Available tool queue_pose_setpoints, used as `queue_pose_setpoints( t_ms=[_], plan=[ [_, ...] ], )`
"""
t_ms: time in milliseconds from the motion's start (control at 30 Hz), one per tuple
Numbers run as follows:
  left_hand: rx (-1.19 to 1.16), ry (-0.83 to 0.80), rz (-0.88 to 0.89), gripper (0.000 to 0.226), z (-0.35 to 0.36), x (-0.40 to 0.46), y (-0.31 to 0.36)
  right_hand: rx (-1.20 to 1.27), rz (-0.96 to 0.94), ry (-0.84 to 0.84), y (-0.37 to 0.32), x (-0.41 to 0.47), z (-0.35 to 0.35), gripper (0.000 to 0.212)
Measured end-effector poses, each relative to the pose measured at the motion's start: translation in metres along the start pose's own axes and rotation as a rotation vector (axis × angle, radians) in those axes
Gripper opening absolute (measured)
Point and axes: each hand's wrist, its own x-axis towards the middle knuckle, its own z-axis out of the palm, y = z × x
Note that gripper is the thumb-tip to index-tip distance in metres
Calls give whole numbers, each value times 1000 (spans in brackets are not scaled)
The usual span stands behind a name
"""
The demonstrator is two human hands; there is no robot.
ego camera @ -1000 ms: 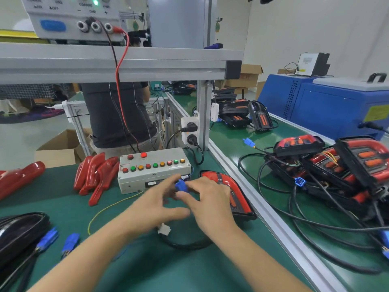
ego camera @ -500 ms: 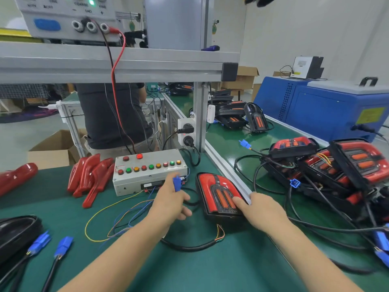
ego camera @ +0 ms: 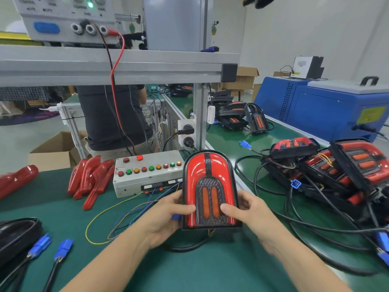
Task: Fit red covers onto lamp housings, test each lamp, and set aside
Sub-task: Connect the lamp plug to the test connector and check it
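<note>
A lamp [ego camera: 208, 171] with a red cover and two orange strips is raised upright above the green mat, facing me. My left hand [ego camera: 166, 218] grips its lower left edge, thumb on the front; a blue connector [ego camera: 176, 217] peeks out between palm and lamp. My right hand [ego camera: 250, 216] grips the lower right edge, thumb on the cover. Its black cable [ego camera: 185, 248] trails on the mat below. A grey test box [ego camera: 147, 172] with coloured buttons sits just behind. Loose red covers [ego camera: 90, 178] lie to the left of the box.
Several finished lamps with tangled black cables [ego camera: 328, 169] lie on the conveyor to the right. Blue connectors [ego camera: 63, 248] and a black housing [ego camera: 14, 232] sit at the near left. A power supply [ego camera: 67, 20] stands on the shelf above. A person [ego camera: 111, 119] stands behind the bench.
The lamp lay flat on the mat with my right hand reaching to it and my left holding the blue connector; now both hands hold it lifted upright.
</note>
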Motion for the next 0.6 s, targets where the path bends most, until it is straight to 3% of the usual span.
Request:
queue_pose_setpoints(
  t_ms=[300, 600],
  plan=[
    [-75, 68, 224, 62, -1, -6, 0, 106, -196, -54, -7, -2, 7, 55],
    [-168, 7, 249, 33, -4, -15, 7, 332, -233, -143, -22, 5, 16, 40]
  ],
)
